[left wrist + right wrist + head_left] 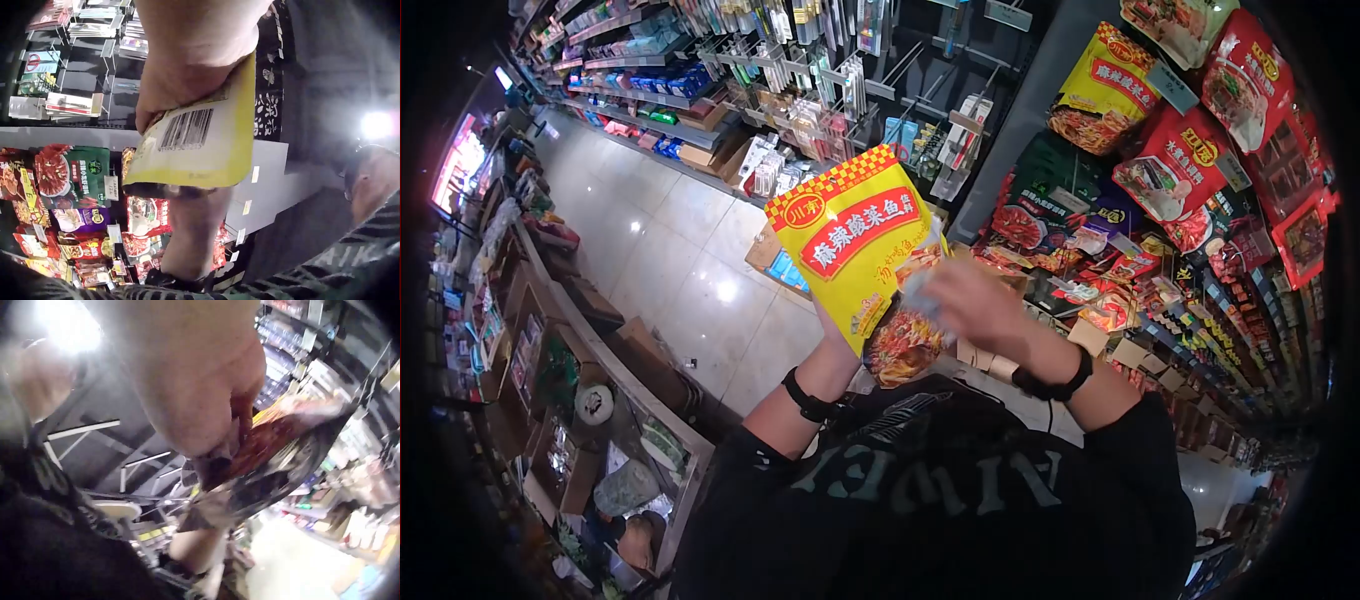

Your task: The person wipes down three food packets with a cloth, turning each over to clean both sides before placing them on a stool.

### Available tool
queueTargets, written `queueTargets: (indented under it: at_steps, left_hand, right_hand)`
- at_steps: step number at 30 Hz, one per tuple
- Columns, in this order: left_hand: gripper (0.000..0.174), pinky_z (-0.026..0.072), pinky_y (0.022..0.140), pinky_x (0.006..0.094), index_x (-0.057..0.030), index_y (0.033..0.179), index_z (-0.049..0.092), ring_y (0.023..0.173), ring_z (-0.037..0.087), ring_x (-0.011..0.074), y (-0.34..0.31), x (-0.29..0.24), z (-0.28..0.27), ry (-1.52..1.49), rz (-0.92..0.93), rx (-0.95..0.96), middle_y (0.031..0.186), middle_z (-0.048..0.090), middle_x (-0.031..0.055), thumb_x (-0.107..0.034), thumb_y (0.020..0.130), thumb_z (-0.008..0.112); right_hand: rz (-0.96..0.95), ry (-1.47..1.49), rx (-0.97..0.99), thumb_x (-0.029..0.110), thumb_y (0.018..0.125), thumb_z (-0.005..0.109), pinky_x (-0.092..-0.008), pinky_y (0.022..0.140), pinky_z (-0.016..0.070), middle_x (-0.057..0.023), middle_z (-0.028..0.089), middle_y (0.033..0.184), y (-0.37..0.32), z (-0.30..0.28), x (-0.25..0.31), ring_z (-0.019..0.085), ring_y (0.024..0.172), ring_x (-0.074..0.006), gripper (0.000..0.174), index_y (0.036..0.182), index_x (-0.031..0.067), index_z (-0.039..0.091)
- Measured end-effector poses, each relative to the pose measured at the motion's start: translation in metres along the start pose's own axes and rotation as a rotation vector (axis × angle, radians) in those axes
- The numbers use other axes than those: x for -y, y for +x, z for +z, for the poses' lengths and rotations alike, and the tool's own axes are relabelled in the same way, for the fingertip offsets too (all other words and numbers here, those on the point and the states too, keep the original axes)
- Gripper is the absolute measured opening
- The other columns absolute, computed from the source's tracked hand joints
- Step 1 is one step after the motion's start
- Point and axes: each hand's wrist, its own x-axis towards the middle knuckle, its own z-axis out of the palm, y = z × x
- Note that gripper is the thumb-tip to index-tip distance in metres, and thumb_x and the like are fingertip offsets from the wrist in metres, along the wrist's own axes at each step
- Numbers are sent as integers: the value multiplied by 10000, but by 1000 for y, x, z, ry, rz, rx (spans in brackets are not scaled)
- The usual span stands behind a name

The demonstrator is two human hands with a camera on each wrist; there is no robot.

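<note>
A yellow and red packet of fish seasoning is held up in front of the chest, its printed front facing the head camera. My left hand grips it from the back, mostly hidden behind it in the head view. A barcode shows on the packet's back in the left wrist view. At the packet's right side, over the food picture, my right hand pinches a crumpled greyish cloth against the front. The hand is blurred there. In the right wrist view the cloth pokes out beneath the curled fingers.
Hanging seasoning packets fill the shelf on the right, one of them yellow like the held packet. Racks of small goods stand ahead. A tiled aisle floor runs left, beside a long bin with produce and boxes.
</note>
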Motion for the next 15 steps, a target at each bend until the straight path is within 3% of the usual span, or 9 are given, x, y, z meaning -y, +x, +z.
queueTargets:
  at_steps: [1, 4, 8, 10, 14, 15]
  left_hand:
    - [711, 378, 1140, 509, -74, 1495, 385, 1364, 470, 353, 1, 4, 5, -17, -12, 1, 1496, 465, 165, -588, 1005, 336]
    - [734, 377, 1140, 516, -75, 1492, 389, 1362, 471, 358, 5, 20, 17, -129, -56, 15, 1492, 470, 168, -608, 990, 349]
    - [762, 371, 1143, 526, -78, 1493, 389, 1360, 471, 366, 20, 42, 12, -69, -20, 22, 1492, 468, 174, -633, 971, 361]
    - [744, 363, 1147, 537, -81, 1502, 376, 1372, 458, 371, 23, 49, 12, -106, -68, 4, 1509, 449, 178, -616, 986, 351]
    - [735, 366, 1145, 536, -83, 1498, 382, 1373, 457, 369, 22, 60, 11, -113, -153, 27, 1507, 451, 175, -613, 989, 349]
    - [742, 372, 1141, 530, -85, 1487, 398, 1364, 468, 363, 21, 63, 13, -125, -189, 22, 1496, 465, 169, -624, 979, 357]
  right_hand:
    - [140, -22, -86, 14, 760, 649, -427, 804, 520, -123, 599, 964, -9, -13, -13, 618, 927, -333, 290, 1042, 77, 656]
    - [217, 98, -131, 40, 754, 686, -395, 790, 522, -151, 567, 1038, -29, -23, -32, 610, 941, -333, 324, 1066, 85, 607]
    - [-162, 217, 7, 52, 771, 696, -417, 806, 515, -134, 580, 1006, -28, -10, 33, 604, 963, -335, 304, 1060, 33, 603]
    - [-140, 165, 32, 50, 771, 693, -422, 821, 515, -134, 583, 1007, -38, -6, 28, 602, 968, -336, 295, 1055, 20, 618]
    - [-65, -193, -142, 14, 775, 652, -419, 849, 509, -147, 585, 1017, -56, -43, -12, 599, 975, -335, 283, 1057, 18, 656]
    - [209, -42, -222, 1, 771, 632, -412, 847, 507, -152, 587, 1024, -73, -43, -30, 599, 978, -338, 285, 1054, 19, 663]
